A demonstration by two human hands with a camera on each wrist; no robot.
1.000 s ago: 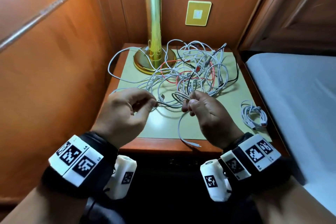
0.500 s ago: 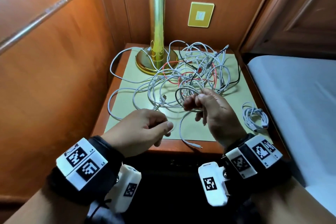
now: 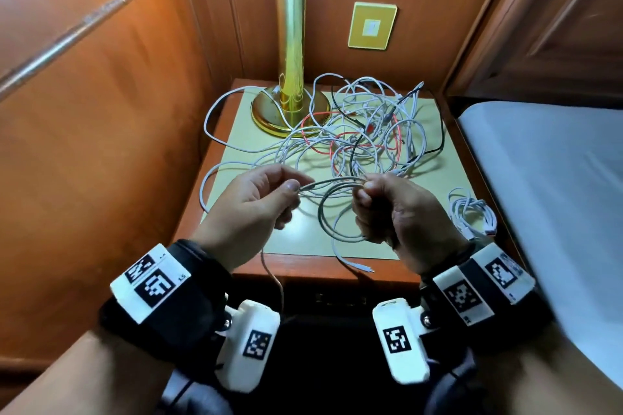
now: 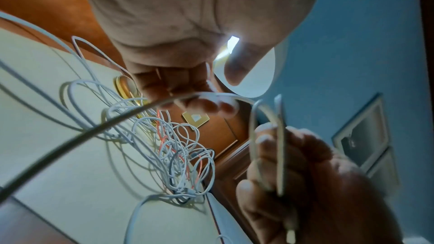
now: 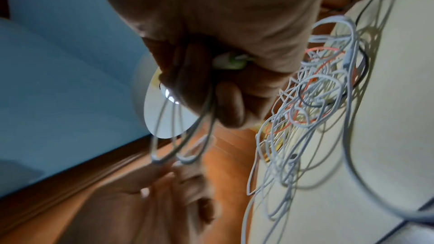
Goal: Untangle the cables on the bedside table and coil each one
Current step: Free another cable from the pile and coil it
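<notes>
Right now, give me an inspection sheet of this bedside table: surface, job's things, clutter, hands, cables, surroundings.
Surface: bedside table, wooden rim with a pale top.
Job's things: white cable being looped between both hands; one coiled cable lies at the right edge.
Clutter: brass lamp, lit, standing at the back left.
Hands: left hand pinches the white cable; right hand grips its loops.
Cables: tangle of white, red and black cables, not yet sorted; one plug end lies at the front edge.
Surroundings: wood panelling, wall switch, bed to the right.
</notes>
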